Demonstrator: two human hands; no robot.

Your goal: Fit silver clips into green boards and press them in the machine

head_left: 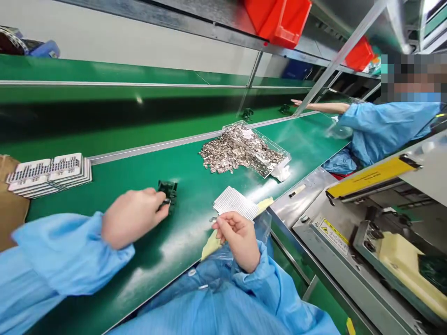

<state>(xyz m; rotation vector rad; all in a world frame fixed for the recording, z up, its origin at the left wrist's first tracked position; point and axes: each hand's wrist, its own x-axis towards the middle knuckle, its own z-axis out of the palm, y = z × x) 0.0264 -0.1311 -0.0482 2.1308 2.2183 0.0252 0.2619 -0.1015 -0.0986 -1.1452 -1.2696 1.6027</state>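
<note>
My left hand rests on the green bench top, its fingers closed on a small dark plastic part. My right hand is raised near the front edge, fingers pinched on something tiny that I cannot make out. Just above it lies a ribbed silver sheet on a yellowish pad. Both arms wear light blue sleeves.
A clear tray spills a heap of small shiny metal pieces. A stack of white panels sits at the left. A co-worker in blue reaches over the conveyor at the right. A metal machine stands beside the bench. Red bins hang overhead.
</note>
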